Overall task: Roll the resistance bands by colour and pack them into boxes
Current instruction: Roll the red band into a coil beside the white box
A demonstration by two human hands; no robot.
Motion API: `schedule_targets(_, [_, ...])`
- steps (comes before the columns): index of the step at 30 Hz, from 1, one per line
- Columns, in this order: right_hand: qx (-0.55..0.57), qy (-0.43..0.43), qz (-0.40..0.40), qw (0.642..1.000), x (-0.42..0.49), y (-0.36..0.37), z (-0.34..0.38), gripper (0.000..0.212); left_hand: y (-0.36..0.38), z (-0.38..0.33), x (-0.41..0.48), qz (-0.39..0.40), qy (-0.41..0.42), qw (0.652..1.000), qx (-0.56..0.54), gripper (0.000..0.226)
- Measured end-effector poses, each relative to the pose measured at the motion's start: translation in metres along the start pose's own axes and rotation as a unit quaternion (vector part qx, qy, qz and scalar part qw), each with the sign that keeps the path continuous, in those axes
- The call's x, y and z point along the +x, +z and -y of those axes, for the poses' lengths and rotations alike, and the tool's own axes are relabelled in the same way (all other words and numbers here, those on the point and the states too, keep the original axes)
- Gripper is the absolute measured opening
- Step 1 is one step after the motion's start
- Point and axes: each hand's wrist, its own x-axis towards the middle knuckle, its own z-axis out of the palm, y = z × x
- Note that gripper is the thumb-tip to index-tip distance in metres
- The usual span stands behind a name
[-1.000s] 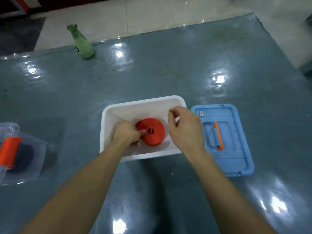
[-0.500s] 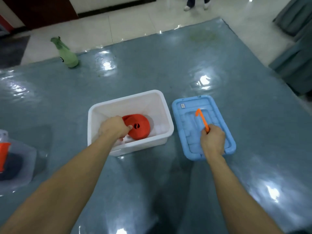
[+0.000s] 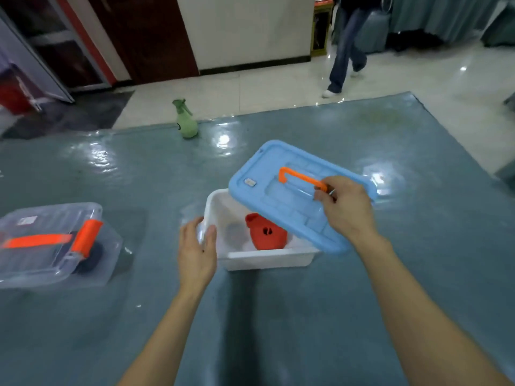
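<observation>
Head view: half a second ago the blue lid lay flat just right of the white box. Now the right hand has lifted it by its orange handle, fingers pinched on the handle's near end, and it hangs tilted over the box's right half. The left hand has let go of the band and grips the box's left rim. Packing of this colour looks finished; closing the box is the step in hand. The red band sits inside the box, a tight coil with a small dark hole at its centre, tipped up with its flat face showing.
</observation>
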Motion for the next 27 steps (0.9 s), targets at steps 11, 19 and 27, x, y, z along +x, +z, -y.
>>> schedule_targets(11, [0.012,-0.030,0.193,0.981,0.016,0.073,0.015,0.012,0.001,0.012,0.011,0.010,-0.135,0.979,-0.155,0.046])
schedule_targets(19, [-0.063,-0.097,0.166,0.979,-0.018,0.074,0.020,0.030,0.030,0.014,0.001,0.007,-0.093,0.993,-0.069,0.051])
schedule_targets(27, [-0.247,-0.134,0.187,0.941,-0.094,0.085,0.026,0.071,0.035,0.012,-0.002,-0.020,-0.081,0.996,-0.027,0.051])
